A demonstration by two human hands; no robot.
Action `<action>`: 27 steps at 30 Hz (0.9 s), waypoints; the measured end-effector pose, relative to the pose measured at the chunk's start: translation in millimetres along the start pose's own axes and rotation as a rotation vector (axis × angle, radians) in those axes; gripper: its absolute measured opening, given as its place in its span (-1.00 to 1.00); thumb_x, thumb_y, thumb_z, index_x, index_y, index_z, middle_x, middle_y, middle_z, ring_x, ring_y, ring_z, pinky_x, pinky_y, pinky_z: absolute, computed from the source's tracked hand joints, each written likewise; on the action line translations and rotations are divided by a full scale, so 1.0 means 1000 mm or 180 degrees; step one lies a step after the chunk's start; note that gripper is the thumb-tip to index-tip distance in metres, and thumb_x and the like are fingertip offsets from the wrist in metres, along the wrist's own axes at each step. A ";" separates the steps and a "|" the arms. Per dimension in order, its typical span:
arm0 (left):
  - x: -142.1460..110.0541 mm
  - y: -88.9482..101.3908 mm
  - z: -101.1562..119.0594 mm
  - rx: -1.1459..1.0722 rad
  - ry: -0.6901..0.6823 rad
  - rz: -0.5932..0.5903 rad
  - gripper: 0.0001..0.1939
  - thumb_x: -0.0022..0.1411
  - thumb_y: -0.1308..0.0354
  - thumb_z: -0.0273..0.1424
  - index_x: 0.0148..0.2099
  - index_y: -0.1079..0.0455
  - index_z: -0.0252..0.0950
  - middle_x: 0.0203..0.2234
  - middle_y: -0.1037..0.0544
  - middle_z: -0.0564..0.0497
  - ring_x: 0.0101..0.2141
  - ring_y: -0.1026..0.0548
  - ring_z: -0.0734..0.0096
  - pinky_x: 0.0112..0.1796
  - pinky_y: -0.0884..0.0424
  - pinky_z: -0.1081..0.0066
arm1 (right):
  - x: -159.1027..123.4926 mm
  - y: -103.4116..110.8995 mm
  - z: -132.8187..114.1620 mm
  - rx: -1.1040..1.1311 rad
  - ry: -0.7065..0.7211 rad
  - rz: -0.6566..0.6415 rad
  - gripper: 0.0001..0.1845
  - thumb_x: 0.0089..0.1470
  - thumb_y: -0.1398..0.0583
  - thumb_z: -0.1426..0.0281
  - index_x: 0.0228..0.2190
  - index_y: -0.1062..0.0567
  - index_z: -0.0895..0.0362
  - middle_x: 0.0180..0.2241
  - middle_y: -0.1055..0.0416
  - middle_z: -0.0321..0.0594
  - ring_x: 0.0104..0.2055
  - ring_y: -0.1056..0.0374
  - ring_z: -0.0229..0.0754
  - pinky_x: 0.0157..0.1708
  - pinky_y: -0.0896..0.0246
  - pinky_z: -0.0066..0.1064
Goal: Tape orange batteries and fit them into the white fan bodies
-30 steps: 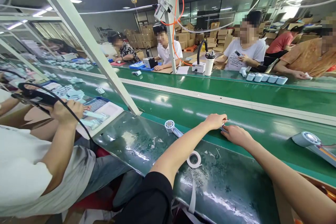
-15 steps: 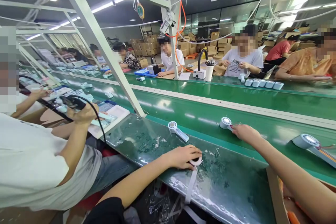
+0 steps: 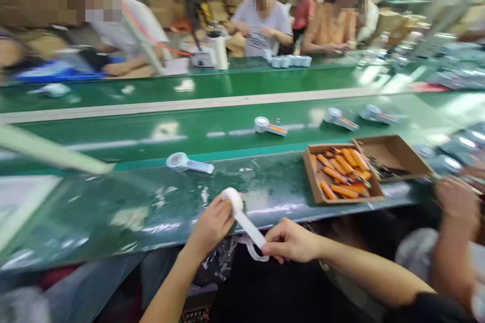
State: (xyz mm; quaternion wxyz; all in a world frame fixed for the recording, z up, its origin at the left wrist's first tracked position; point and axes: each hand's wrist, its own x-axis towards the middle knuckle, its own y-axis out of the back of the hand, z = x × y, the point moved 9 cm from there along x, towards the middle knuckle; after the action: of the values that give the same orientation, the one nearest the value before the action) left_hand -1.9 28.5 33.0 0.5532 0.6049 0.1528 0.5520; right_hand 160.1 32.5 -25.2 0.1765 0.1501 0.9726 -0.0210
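Tape roll (image 3: pixel 235 203) is held in left hand (image 3: pixel 212 221); strip (image 3: pixel 250 228) is drawn out, pinched by right hand (image 3: pixel 291 242), apparently untorn, though blurred; pale unit (image 3: pixel 181 161) beyond left hand lies untouched.

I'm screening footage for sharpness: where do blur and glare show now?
In the head view, the tape roll, left hand and right hand look fairly clear; in that same head view, the blue tray at far left is smeared, and bright glare streaks the green belt and worktable.
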 end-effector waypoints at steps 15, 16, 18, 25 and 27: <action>0.003 -0.051 -0.017 0.0373 -0.0128 -0.0097 -0.72 0.45 -0.03 -0.52 0.05 -0.55 -0.36 -0.07 -0.66 -0.22 0.03 -0.59 0.03 0.05 -0.62 0.05 | -0.078 0.266 -0.031 -0.3824 -0.0853 0.1963 -0.78 0.22 -0.24 0.55 -0.14 -0.66 0.18 0.09 -0.49 0.11 0.14 -0.39 0.10 0.10 -0.32 -0.21; 0.001 -0.051 -0.018 0.0345 -0.0109 -0.0117 -0.70 0.44 -0.04 -0.52 0.06 -0.55 -0.36 -0.06 -0.66 -0.22 0.04 -0.58 0.02 0.05 -0.62 0.04 | -0.078 0.266 -0.028 -0.3811 -0.0783 0.1925 -0.81 0.21 -0.25 0.53 -0.18 -0.66 0.18 0.12 -0.47 0.13 0.19 -0.35 0.14 0.15 -0.30 -0.16; -0.004 -0.051 -0.021 0.0277 -0.0057 -0.0120 -0.68 0.43 -0.04 -0.52 0.09 -0.56 -0.33 -0.05 -0.66 -0.21 0.04 -0.58 0.01 0.05 -0.62 0.03 | -0.086 0.266 -0.028 -0.3719 -0.0708 0.1993 -0.82 0.29 -0.20 0.46 -0.19 -0.64 0.17 0.07 -0.49 0.11 0.20 -0.33 0.16 0.19 -0.26 -0.09; 0.014 -0.037 0.005 0.0155 -0.0179 -0.0100 -0.68 0.44 -0.02 -0.55 0.11 -0.52 -0.32 -0.05 -0.63 -0.20 0.02 -0.57 0.05 0.05 -0.61 0.06 | -0.122 0.214 -0.038 -0.0052 0.0587 0.2539 -0.42 0.42 -0.07 0.01 0.26 -0.33 0.11 -0.11 -0.56 -0.09 -0.09 -0.49 -0.05 0.01 -0.40 -0.17; 0.030 -0.032 0.027 0.0065 -0.0394 -0.0208 -0.68 0.43 -0.02 -0.59 0.10 -0.52 -0.33 -0.07 -0.63 -0.19 0.01 -0.57 0.08 0.08 -0.59 0.07 | -0.104 0.177 -0.037 0.0780 0.0748 0.2192 -0.37 0.37 -0.17 0.00 0.28 -0.30 0.11 -0.16 -0.56 -0.12 -0.13 -0.49 -0.07 -0.03 -0.39 -0.18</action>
State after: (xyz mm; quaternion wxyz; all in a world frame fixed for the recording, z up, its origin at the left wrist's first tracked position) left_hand 44.6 50.2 27.0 0.5731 0.6382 0.1436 0.4936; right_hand 293.8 174.9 47.7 0.0413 0.4894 0.8691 -0.0593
